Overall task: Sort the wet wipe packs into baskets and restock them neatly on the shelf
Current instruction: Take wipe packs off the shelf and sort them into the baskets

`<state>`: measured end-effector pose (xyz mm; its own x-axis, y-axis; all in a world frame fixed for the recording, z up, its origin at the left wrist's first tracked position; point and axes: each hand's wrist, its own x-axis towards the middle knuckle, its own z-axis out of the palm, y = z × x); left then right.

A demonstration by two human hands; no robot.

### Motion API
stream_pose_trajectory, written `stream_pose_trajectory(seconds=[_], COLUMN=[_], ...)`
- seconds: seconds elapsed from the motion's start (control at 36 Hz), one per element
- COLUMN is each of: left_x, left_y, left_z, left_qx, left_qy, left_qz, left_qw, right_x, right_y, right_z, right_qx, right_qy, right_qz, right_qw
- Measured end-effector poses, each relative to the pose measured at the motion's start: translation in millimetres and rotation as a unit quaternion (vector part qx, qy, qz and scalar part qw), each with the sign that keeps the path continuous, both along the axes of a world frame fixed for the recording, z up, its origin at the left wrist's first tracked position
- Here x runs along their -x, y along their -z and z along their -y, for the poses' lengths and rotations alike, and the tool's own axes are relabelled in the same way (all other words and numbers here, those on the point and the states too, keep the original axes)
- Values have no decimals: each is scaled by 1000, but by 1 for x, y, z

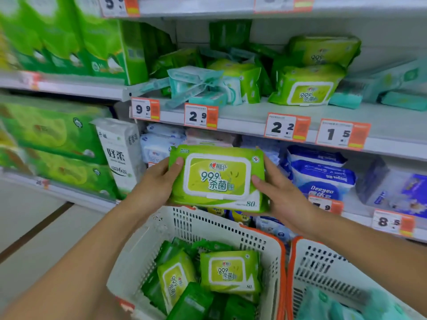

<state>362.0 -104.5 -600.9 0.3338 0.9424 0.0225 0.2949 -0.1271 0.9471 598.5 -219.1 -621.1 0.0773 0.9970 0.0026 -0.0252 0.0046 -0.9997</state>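
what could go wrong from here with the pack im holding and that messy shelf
1. The shelf pile of teal and green packs is loose and tilted toward the edge; pushing the held green wipe pack in beside it could knock some off.
2. The left hand and right hand grip only the pack's ends, so it may slip above the left basket.
3. Mixing it with the teal packs in the right basket would undo the sorting.
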Motion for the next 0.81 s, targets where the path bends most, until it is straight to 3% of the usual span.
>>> stream_pose_trajectory(seconds=[0.03,0.08,0.14,0.22,0.28,0.33,0.39,0.5,0.69,0.81], left_x=[9,26,30,4,-33,-80,-134,-218,-254,-257], left_y=[4,9,9,-12,-39,-65,-86,-102,-100,-97], left_z=[-6,-16,-21,-24,-26,-32,-45,-73,-111,-117], left_qx=[-84,-211,-249,-329,-394,-415,-433,-412,-334,-343], left_qy=[-40,-132,-148,-106,-24,83,153,201,269,272], left_qz=[-83,-251,-307,-290,-274,-297,-360,-510,-500,-504], left_qw=[992,935,907,892,877,856,812,728,752,744], right_x=[0,-3,-15,-37,-66,-104,-143,-213,-287,-287], right_y=[7,11,1,-43,-77,-105,-125,-142,-155,-166], right_z=[-4,-12,-19,-29,-40,-53,-70,-109,-161,-176], right_qx=[18,66,76,-12,-87,-120,-105,-19,132,121], right_qy=[-34,-132,-165,-10,129,238,304,313,212,204], right_qz=[71,270,425,449,436,442,493,607,697,783], right_qw=[997,952,887,894,886,857,809,730,672,575])
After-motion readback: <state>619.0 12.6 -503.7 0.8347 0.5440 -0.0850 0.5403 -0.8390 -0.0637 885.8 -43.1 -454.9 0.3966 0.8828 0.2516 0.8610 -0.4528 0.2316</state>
